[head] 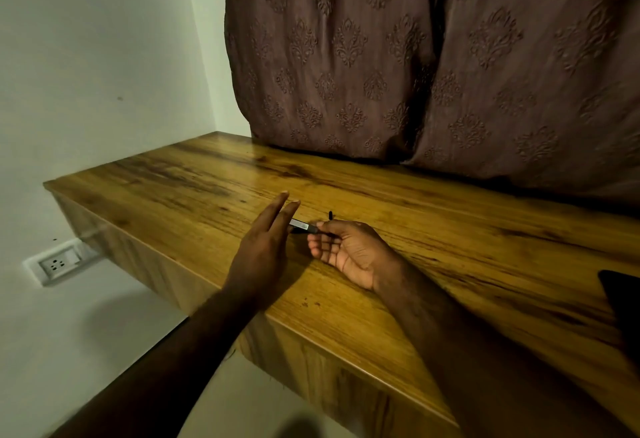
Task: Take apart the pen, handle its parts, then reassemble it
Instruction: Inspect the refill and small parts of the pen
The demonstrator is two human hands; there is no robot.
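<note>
A slim grey pen barrel (304, 227) lies level just above the wooden table (450, 247), between my two hands. My right hand (349, 250) rests palm up on the table and pinches the barrel's right end between thumb and forefinger. My left hand (263, 247) hovers at the barrel's left end with the fingers stretched forward; its fingertips hide that end, and I cannot tell whether they grip it. A small black pen part (330, 215) pokes up just behind my right hand.
A brown patterned curtain (415, 56) hangs along the table's back edge. A dark flat object (623, 299) lies at the right edge of the view. A wall socket (57, 264) sits low on the white wall, left of the table's corner.
</note>
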